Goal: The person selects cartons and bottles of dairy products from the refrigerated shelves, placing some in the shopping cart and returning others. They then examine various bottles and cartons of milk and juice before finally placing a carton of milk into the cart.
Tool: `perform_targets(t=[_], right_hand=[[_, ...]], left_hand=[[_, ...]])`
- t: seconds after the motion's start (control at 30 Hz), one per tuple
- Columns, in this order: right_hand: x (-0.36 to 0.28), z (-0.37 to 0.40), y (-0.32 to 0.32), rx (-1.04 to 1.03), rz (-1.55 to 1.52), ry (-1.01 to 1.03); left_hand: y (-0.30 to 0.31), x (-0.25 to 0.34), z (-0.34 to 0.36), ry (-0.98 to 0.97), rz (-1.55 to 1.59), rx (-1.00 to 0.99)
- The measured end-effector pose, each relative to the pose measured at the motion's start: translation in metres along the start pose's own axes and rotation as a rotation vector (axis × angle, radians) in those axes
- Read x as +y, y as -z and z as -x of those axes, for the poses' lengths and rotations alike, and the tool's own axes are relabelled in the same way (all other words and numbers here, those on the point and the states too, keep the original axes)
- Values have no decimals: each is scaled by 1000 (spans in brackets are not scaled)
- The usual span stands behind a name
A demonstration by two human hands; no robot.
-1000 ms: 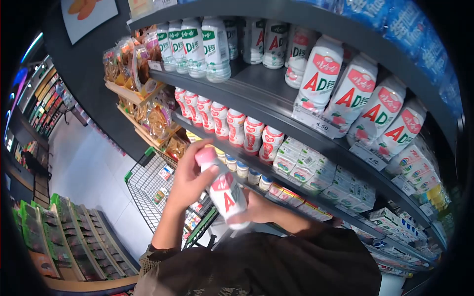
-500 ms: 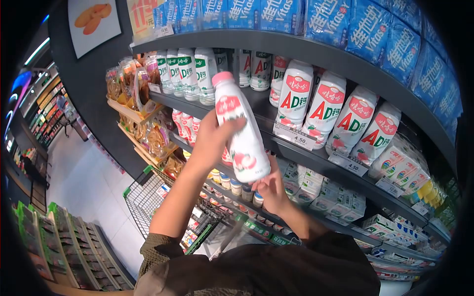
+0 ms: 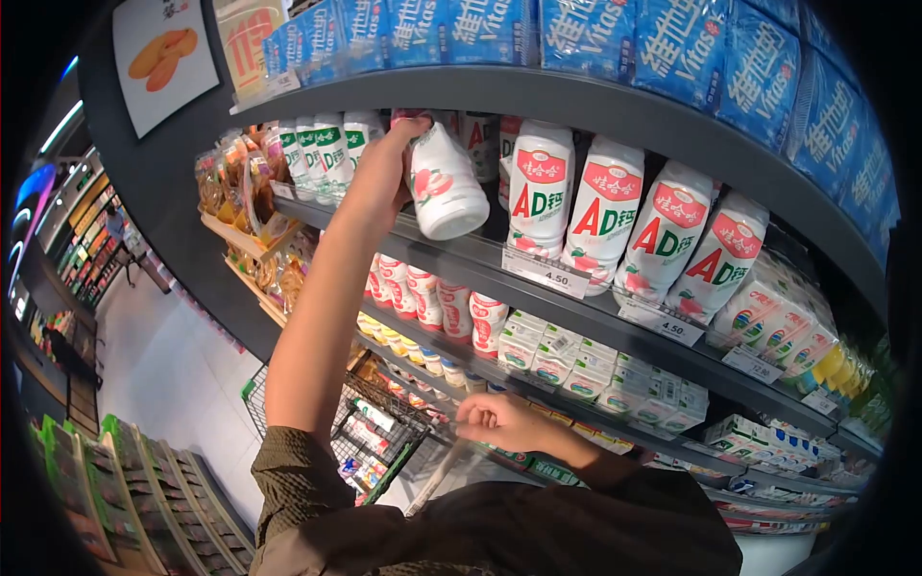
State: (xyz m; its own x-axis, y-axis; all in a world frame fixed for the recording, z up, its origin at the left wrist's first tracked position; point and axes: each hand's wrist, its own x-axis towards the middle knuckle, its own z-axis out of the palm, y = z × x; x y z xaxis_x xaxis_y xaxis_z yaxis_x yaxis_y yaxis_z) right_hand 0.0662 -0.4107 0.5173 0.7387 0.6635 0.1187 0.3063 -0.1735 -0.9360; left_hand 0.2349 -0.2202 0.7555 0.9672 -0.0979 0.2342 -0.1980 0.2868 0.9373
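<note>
Overhead, left hand (image 3: 379,178) clamps a tilted white plastic peach-print bottle (image 3: 444,187) above the grey metal shelf (image 3: 461,259)'s front edge; right hand (image 3: 499,422) is curled together, empty.

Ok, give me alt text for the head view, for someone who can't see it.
The left hand holds a white bottle tilted at a shelf of similar bottles; the right hand, curled, is lower, near a shopping cart.

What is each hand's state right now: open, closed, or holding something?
Left hand: closed on the white bottle.
Right hand: curled shut, nothing visibly held.
</note>
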Motion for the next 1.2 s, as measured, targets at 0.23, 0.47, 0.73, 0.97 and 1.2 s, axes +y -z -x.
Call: perform_targets(t=[0.23, 0.47, 0.73, 0.97, 1.2], right_hand=[[23, 6, -7, -185, 20, -6], [33, 2, -7, -259, 7, -75], [43, 0, -6, -256, 2, -83], [48, 0, -11, -230, -7, -57], [49, -5, -12, -272, -8, -122]], left_hand=[[-2, -26, -22, -95, -217, 15], [-1, -35, -32, -170, -402, 38], [-2, -37, -32, -296, -465, -27], [5, -31, -32, -230, -526, -192], [8, -36, -19, -315, -440, -387]])
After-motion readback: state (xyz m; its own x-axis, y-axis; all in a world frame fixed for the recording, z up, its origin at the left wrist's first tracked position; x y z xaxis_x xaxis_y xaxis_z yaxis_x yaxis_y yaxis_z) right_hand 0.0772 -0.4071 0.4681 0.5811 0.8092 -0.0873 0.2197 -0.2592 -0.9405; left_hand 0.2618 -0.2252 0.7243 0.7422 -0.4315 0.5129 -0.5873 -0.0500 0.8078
